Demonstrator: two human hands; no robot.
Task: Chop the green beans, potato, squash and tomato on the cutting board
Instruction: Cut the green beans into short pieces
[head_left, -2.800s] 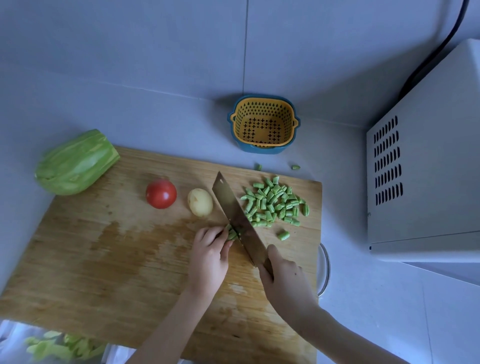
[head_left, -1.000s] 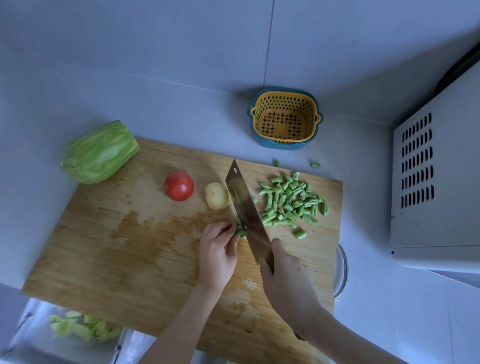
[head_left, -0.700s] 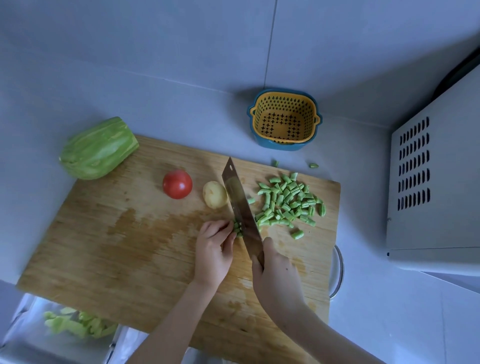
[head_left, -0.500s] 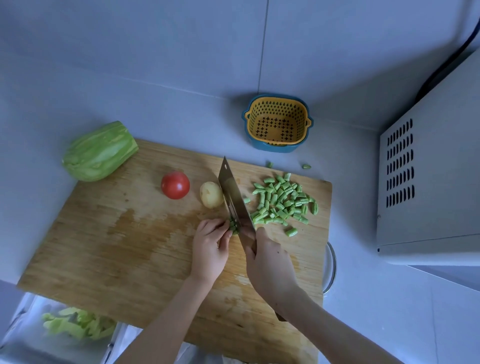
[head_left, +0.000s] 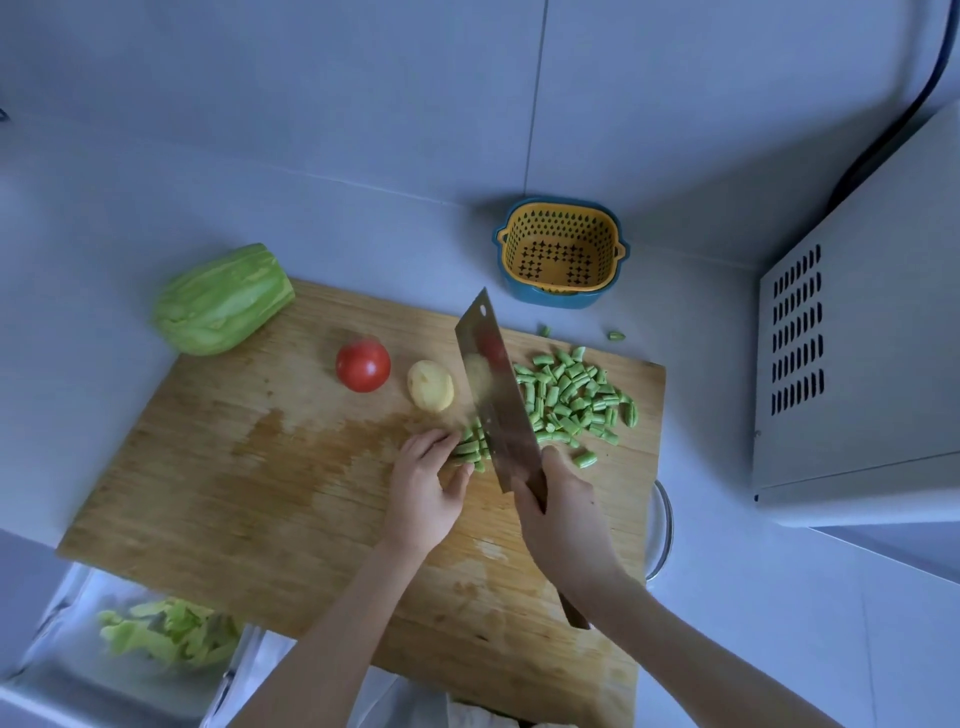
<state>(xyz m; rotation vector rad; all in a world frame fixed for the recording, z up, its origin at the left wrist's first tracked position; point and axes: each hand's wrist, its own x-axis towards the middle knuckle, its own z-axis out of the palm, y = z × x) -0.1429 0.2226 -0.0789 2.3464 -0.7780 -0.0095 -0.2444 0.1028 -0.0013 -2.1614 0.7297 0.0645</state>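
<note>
Reporting on vegetable 1 of 4, we judge the bean chopping to be nearly done. The left hand (head_left: 423, 493) has bent fingers bearing on a short bunch of green beans (head_left: 470, 449), which lies on the cutting board (head_left: 260, 493) just left of the knife (head_left: 493, 384). The right hand (head_left: 563, 512) is wrapped round the knife handle. The blade appears lifted and tilted.

A pile of cut pieces (head_left: 571, 400) lies right of the blade. The tomato (head_left: 362, 365) and potato (head_left: 430, 385) sit whole on the board, and the squash (head_left: 223, 299) lies unchopped at its far left corner.

In our judgement, the next move calls for a straight downward cut with the fingertips tucked clear of the edge.

We find no readable brand, label or writing on the knife or the basket (head_left: 561, 254).
</note>
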